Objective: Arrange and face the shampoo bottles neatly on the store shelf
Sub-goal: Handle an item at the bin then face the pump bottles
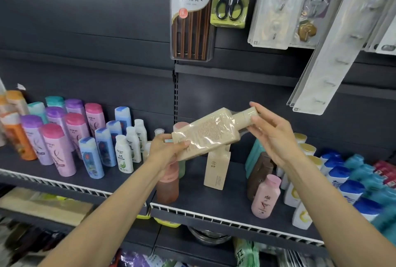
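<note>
I hold a beige shampoo bottle [211, 132] wrapped in clear plastic, tilted nearly sideways above the shelf [225, 200], its printed back label toward me. My left hand [167, 149] grips its base. My right hand [272, 136] pinches its cap end at the upper right. Below it a matching beige bottle [216, 170] stands upright. A pink bottle [265, 196], a brown bottle [258, 172] and a reddish translucent bottle [168, 187] stand nearby.
Rows of purple, pink, blue and white bottles [70, 138] fill the left shelf. Blue-capped white bottles [347, 187] and teal bottles crowd the right. Packs of chopsticks [190, 16], scissors [230, 3] and hooks hang overhead. A white wire rail [235, 221] edges the shelf.
</note>
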